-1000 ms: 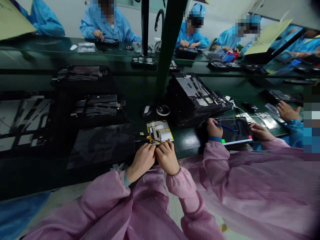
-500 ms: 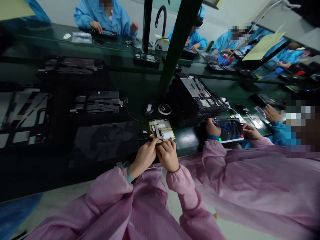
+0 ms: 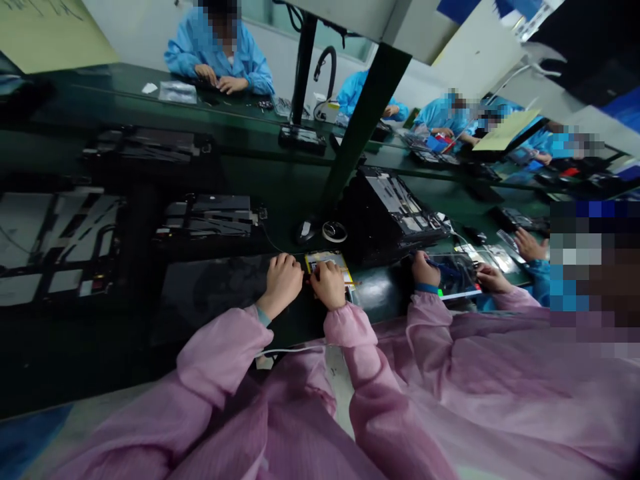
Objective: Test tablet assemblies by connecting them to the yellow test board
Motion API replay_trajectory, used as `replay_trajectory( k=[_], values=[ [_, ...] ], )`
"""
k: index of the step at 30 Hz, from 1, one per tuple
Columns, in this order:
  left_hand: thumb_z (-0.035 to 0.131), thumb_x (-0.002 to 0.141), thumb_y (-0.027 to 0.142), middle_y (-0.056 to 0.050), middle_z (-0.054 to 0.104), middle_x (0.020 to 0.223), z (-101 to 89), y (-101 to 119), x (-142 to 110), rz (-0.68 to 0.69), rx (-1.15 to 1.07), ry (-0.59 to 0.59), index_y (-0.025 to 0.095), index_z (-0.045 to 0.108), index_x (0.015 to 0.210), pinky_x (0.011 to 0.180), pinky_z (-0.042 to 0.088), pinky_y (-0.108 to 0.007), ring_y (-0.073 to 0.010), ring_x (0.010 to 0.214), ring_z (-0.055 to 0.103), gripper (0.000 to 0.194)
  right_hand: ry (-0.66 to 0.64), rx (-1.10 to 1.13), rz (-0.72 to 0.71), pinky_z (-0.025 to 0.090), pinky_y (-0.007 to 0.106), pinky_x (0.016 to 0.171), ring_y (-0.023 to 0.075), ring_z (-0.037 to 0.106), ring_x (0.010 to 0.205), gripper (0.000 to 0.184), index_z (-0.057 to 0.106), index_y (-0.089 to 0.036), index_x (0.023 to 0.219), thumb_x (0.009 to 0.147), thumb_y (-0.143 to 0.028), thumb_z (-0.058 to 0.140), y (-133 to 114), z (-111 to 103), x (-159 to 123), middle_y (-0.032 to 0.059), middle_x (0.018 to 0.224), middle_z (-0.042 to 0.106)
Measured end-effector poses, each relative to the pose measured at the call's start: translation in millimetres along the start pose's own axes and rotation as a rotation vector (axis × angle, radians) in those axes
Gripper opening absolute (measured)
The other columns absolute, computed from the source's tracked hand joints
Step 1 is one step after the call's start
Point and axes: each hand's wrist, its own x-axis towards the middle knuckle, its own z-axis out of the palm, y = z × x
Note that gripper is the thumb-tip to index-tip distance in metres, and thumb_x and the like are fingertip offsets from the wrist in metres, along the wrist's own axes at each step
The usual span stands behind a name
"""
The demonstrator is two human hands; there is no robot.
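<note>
The left hand [image 3: 284,280] and right hand [image 3: 329,285] sit just apart on a green bench [image 3: 385,297], both curled with the knuckles up. The backs of the hands hide the fingertips, so I cannot tell whether either one has hold of anything. The right hand is over the near edge of a yellow-taped tablet board [image 3: 327,264] and touches it, while the left hand is just beside the board's left side. The board lies flat, mostly in front of the right fingers. Left of the left hand, a dark glass panel [image 3: 215,287] lies on the bench. Beyond the board are a computer mouse [image 3: 305,231] and a roll of tape [image 3: 335,231], and to their right is a tilted stack of tablet frames [image 3: 395,210]. A white cable [image 3: 287,349] runs below the left wrist, near the pink sleeve [image 3: 220,360]. To the right, a co-worker's hands [image 3: 425,270] in pink sleeves work over a tablet [image 3: 457,277], one holding a blue pen [image 3: 443,264]. Across the bench, a person in blue [image 3: 220,47] works with both hands.
</note>
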Motion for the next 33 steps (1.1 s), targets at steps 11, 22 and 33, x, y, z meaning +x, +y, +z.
replay_trajectory(
  k=[11, 22, 33],
  values=[
    [0.047, 0.081, 0.008, -0.019, 0.059, 0.106, 4.5, -4.0, 4.4, -0.008, -0.168, -0.049, 0.006, 0.067, 0.094, 0.092, 0.041, -0.047, -0.0317, 0.11, 0.048, 0.024, -0.071, -0.274, -0.007, 0.044, 0.039, 0.079, 0.0299, 0.06, 0.098, 0.026, 0.062, -0.014, 0.104, 0.081, -0.021, 0.053, -20.6, -0.3, 5.0, 0.0154, 0.108, 0.063],
    [0.044, 0.094, 0.034, -0.013, 0.052, 0.132, -45.2, -75.1, -85.2, -0.168, -0.406, 0.369, 0.02, 0.05, 0.122, 0.106, 0.041, -0.043, -0.0245, 0.126, 0.047, 0.032, 0.15, 0.27, -0.359, 0.048, 0.032, 0.084, 0.0204, 0.062, 0.096, 0.036, 0.059, -0.016, 0.109, 0.086, -0.009, 0.033, -13.0, -18.3, -11.4, 0.0104, 0.1, 0.066],
    [0.032, 0.096, 0.031, -0.012, 0.053, 0.14, -29.4, -134.5, -170.1, -0.643, -0.408, 0.343, 0.019, 0.049, 0.134, 0.106, 0.044, -0.042, -0.0242, 0.128, 0.051, 0.044, 0.15, 0.232, -0.33, 0.047, 0.043, 0.09, 0.0276, 0.061, 0.103, 0.038, 0.055, -0.014, 0.125, 0.093, -0.029, 0.041, -65.3, 15.7, -48.5, 0.0155, 0.115, 0.066]
  ],
)
